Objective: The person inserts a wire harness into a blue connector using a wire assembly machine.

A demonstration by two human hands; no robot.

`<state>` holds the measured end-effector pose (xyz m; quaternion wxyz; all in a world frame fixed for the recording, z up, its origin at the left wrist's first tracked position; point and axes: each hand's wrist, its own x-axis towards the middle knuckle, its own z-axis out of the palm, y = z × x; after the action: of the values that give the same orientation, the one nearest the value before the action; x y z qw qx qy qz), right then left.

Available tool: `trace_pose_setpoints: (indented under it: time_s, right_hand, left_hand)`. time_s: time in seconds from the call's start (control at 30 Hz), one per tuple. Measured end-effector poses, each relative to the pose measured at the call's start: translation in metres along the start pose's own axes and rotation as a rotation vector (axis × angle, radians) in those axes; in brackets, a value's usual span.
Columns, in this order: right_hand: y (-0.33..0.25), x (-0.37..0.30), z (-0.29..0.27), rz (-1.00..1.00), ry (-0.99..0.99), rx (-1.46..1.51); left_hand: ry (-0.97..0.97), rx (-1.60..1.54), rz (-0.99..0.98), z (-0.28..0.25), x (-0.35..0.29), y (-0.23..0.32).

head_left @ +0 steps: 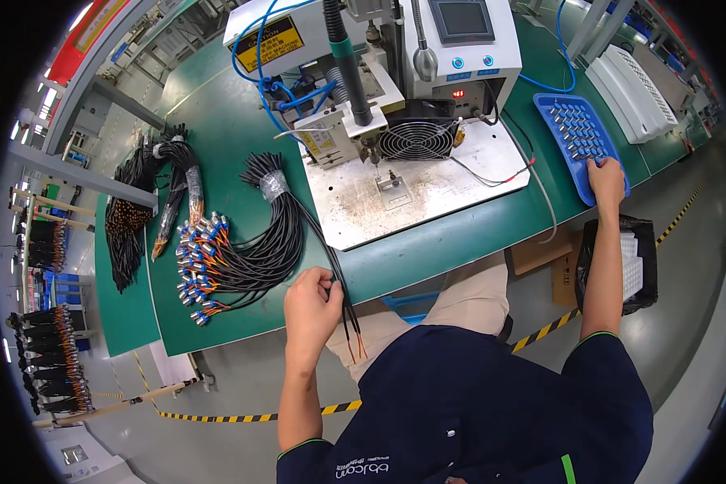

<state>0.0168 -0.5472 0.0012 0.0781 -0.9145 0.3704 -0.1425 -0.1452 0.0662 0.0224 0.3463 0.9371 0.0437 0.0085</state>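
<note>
My left hand is closed around a few thin black cables at the table's front edge. Their stripped ends, showing orange wires, hang below the fist over my lap. On the right, my right hand reaches into a blue tray and pinches a small connector, mostly covered by the fingertips. Rows of metal connectors with blue parts lie in that tray. Left of the machine rests a bundle of black cables, many ending in silver-and-blue connectors.
A bench machine with a fan and a white base plate stands in the middle of the green table. More black cable bundles lie far left. White trays are stacked at right. A black-lined bin stands below.
</note>
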Motion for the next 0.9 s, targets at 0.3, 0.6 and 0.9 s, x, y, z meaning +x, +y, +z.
trace_pose_setpoints:
  time_s: [0.3,0.6,0.9]
  right_hand:
    - [0.012,-0.010,0.000,-0.153,0.262,0.280]
    - [-0.090,-0.156,-0.030,-0.677,-0.156,0.932]
    - [-0.170,-0.265,-0.034,-0.784,-0.758,1.130]
  left_hand:
    - [-0.090,0.543,0.068,-0.001,-0.020,0.037]
    - [-0.405,-0.458,0.203,-0.046,-0.001,0.021]
    - [-0.230,-0.078,0.813,-0.021,0.046,0.084]
